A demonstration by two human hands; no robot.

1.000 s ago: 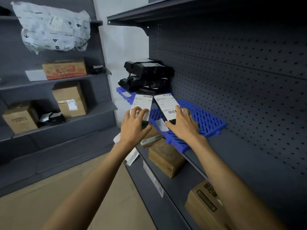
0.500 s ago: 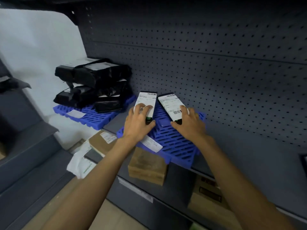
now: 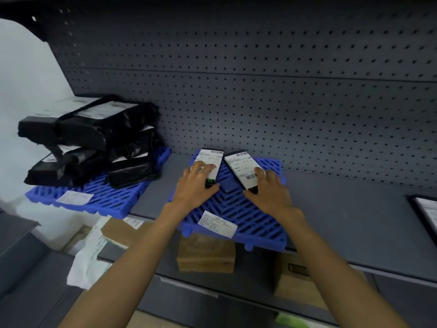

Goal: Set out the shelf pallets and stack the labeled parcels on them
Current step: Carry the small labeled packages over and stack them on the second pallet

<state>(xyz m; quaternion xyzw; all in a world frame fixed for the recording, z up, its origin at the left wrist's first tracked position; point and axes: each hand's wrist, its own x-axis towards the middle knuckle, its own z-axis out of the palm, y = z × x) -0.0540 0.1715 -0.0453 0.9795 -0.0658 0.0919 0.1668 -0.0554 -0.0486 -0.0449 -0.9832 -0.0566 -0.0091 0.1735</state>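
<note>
Left parcel (image 3: 211, 165): a slim dark box with a white barcode label on top. It lies flat at the back of the right pallet (image 3: 248, 216), its far end close to the pegboard wall (image 3: 283, 102).
Right parcel (image 3: 243, 170): the same kind, just beside the first 1 and turned a little, so the near ends spread apart.
Handling: I judge both light and stiff, because each goes under 1 hand. The label paper looks smooth, so it may slide under the fingers.
Where to hold: by the long edges near the near end, not by the label.
Left hand (image 3: 195, 185): fingers a little spread and bent over the near half of the left parcel, thumb against its near corner.
Right hand (image 3: 272, 190): fingers bent over the right parcel's near end, thumb below it.
Right pallet: blue plastic grid on the grey shelf (image 3: 343, 209), its front edge hanging over.
Left pallet (image 3: 101, 197): carries a loose pile of black bagged parcels (image 3: 94, 138).
</note>
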